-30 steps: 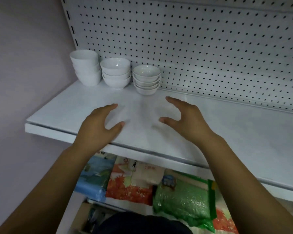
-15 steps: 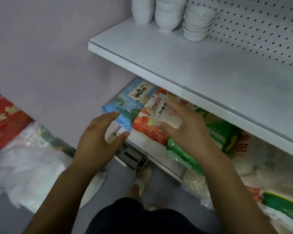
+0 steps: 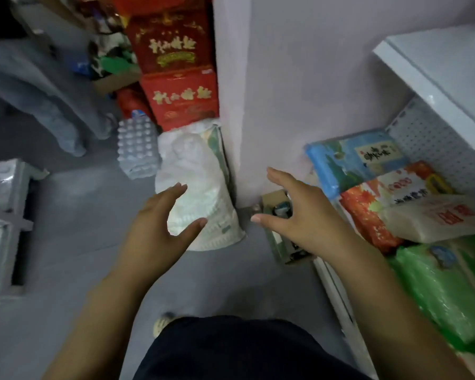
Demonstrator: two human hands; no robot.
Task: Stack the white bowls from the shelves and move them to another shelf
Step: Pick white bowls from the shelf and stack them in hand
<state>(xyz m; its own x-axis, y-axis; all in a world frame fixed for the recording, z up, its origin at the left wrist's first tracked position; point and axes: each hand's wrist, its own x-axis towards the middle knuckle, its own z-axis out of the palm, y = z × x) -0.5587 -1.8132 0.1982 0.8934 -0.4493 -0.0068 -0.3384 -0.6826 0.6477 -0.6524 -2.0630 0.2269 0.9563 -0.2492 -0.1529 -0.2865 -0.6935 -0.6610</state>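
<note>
Floor (image 3: 74, 237), left grip (image 3: 154, 231), right grip (image 3: 299, 218), splayed, empty

No lettering can be read with certainty. The blue bag (image 3: 340, 165) carries a pale label with black Chinese characters, too blurred to make out. Just below it, the orange-and-white bag (image 3: 368, 212) shows dark characters and a row of red round marks, and the white bag (image 3: 433, 220) beside that bears large red characters. Far left of the blue bag, two stacked red boxes (image 3: 180, 97) carry gold characters, equally illegible.
</note>
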